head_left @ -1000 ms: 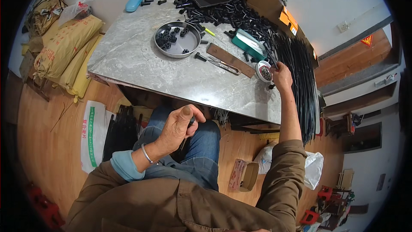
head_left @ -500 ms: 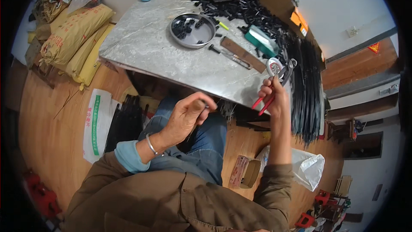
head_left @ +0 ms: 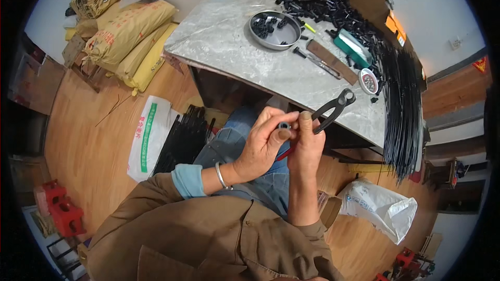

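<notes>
My left hand pinches a small black ring-shaped part between thumb and fingers, over my lap. My right hand is pressed against it and grips black pincers with red handles, jaws pointing up and right toward the table edge. Both hands meet in front of the marble-topped table. On the table sit a round metal pan with black pieces and a small round tin.
A heap of small black parts and a bundle of long black rods lie along the table's far and right side. Yellow sacks are stacked at left. Black rods on a white bag lie on the wooden floor; another white bag at right.
My right hand left the small tin on the table, came back with the pincers and joined my left hand over my lap. The view shifted nearer to the hands.
</notes>
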A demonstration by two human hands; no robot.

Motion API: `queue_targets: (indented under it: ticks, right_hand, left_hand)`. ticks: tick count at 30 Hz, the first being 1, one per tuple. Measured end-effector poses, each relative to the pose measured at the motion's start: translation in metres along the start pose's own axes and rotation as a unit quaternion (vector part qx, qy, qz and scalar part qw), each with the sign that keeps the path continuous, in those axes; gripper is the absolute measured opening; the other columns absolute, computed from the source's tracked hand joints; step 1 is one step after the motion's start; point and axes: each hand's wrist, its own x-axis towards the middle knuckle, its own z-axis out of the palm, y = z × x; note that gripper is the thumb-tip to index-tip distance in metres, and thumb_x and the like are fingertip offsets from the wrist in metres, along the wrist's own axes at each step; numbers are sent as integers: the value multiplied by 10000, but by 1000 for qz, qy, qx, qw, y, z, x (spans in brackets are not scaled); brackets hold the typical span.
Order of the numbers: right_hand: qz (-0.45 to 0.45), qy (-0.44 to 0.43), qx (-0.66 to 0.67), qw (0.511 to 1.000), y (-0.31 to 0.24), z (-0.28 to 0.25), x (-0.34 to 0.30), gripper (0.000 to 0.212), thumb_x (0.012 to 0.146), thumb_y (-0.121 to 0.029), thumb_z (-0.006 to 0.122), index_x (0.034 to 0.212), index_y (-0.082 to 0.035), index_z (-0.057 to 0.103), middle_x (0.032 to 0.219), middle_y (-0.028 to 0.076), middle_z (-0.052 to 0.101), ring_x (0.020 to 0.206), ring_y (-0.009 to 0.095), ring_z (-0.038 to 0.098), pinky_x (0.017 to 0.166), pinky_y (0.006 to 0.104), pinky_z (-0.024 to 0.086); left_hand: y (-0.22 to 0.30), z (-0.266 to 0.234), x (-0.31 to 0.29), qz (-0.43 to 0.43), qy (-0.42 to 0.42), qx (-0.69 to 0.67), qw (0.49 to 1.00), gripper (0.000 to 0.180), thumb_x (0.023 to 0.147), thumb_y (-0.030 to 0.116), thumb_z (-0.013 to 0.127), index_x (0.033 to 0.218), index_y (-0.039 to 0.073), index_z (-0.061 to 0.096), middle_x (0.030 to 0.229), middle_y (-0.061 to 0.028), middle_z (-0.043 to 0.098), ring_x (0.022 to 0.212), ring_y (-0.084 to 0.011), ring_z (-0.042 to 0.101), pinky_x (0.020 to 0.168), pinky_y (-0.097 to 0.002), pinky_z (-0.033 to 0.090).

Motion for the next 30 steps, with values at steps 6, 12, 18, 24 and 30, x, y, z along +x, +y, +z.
queue_targets:
  ticks: [6, 12, 18, 24, 30]
  right_hand:
    - [-191, 52, -165, 966, 11, 14, 1, 194, 936, -189, 618, 856, -21, 565, 720, -12, 543, 639, 64, 477, 568, 217, 405]
    - [-289, -7, -288, 913, 13, 16, 5, 185, 944, -188, 601, 939, -3, 592, 746, 18, 569, 641, 77, 517, 554, 224, 431]
    - [-235, -43, -230, 943, 27, 14, 10, 144, 956, -140, 568, 919, -2, 582, 724, -1, 547, 621, 58, 489, 536, 215, 413]
    - [15, -174, -84, 981, 13, 15, -2, 178, 951, -194, 575, 912, -20, 568, 699, 5, 508, 570, 72, 421, 521, 220, 347]
    - [18, -209, -128, 969, 10, 22, -6, 179, 954, -201, 574, 935, -24, 564, 711, 7, 519, 592, 83, 451, 536, 219, 362]
  left_hand:
    - [-2, 0, -9, 15, 1, 21, 1000, 576, 968, 467, 448, 1264, -20, 532, 1013, -66, 489, 888, -150, 477, 765, -260, 410]
    - [-4, -14, -5, -24, 16, -42, 999, 508, 980, 389, 468, 1295, -6, 519, 949, -49, 459, 793, -125, 450, 692, -235, 400]
    - [-10, -32, -5, -48, 2, -131, 990, 476, 1016, 378, 381, 1267, 10, 548, 876, 0, 397, 700, -62, 389, 617, -199, 369]
    - [-10, -46, -5, -89, 19, -172, 981, 526, 1012, 415, 369, 1273, -10, 535, 953, -1, 404, 694, -59, 394, 620, -198, 377]
    - [-11, -49, -8, -82, -4, -172, 982, 512, 1015, 409, 368, 1273, 0, 534, 996, 2, 424, 696, -42, 411, 610, -190, 380]
